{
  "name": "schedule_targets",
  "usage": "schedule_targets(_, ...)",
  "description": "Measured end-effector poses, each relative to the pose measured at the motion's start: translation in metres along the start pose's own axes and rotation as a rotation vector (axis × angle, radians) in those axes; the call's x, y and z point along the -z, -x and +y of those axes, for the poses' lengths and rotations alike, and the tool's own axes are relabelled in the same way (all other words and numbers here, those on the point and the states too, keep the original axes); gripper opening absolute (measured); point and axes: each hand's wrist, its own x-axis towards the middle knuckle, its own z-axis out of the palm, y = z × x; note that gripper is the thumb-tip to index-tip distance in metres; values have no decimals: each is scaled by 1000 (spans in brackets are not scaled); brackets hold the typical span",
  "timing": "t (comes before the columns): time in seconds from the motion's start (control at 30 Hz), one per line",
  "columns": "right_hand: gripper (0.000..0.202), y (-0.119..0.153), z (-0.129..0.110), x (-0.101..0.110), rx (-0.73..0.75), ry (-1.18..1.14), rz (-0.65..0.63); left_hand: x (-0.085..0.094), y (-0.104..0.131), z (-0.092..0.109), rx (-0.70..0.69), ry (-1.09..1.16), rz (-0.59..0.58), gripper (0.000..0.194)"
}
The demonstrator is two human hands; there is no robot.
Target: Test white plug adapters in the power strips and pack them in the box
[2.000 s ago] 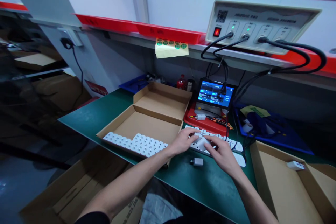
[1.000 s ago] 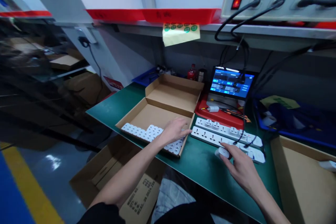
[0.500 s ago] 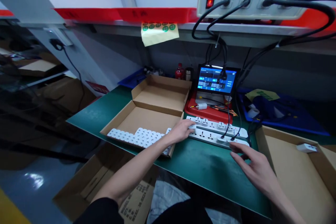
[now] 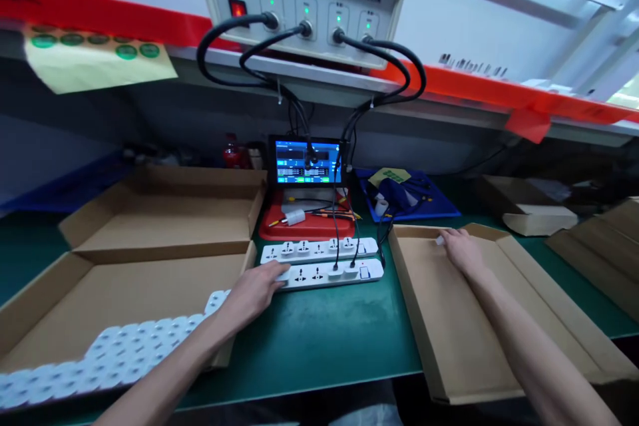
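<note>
My left hand (image 4: 255,291) is closed around a white charger (image 4: 284,275) at the left end of the front power strip (image 4: 308,277). Behind it lies a second white power strip (image 4: 319,250) with several chargers in its sockets. Two black cables run down to chargers on the front strip. My right hand (image 4: 463,251) is inside the far end of the right cardboard box (image 4: 449,319), fingers closed on a white charger (image 4: 440,239) that shows only in part. Rows of white chargers (image 4: 144,346) fill the near side of the left cardboard box (image 4: 144,283).
A small screen (image 4: 308,163) stands behind a red tray (image 4: 272,229) holding cables and a white plug. A blue tray (image 4: 439,210) sits to its right. Overhead, a power unit (image 4: 309,6) rests on a shelf with thick black cables hanging down.
The view has swung right. My right hand has moved from beside the front power strip into the right box, where it has closed on the charger. My left hand stays at the strip's left end.
</note>
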Motion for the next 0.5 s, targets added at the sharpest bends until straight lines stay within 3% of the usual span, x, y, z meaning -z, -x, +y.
schedule_targets(0.2, 36, -8, 27, -32, 151, 182, 40, 4, 1, 7, 2, 58, 18, 36)
schedule_targets(0.3, 34, -17, 32, -37, 101, 69, 56, 6, 0, 8, 9, 59, 29, 35)
schedule_targets(0.4, 55, -10, 9, -5, 14, -216, 145, 8, 1, 9, 4, 64, 41, 35)
schedule_targets(0.47, 66, 15, -26, 33, 58, -416, 305, 10, 2, 10, 0, 72, 47, 34)
schedule_targets(0.5, 62, 33, -49, 52, 82, -513, 372, 10, 3, 11, 1, 74, 47, 34)
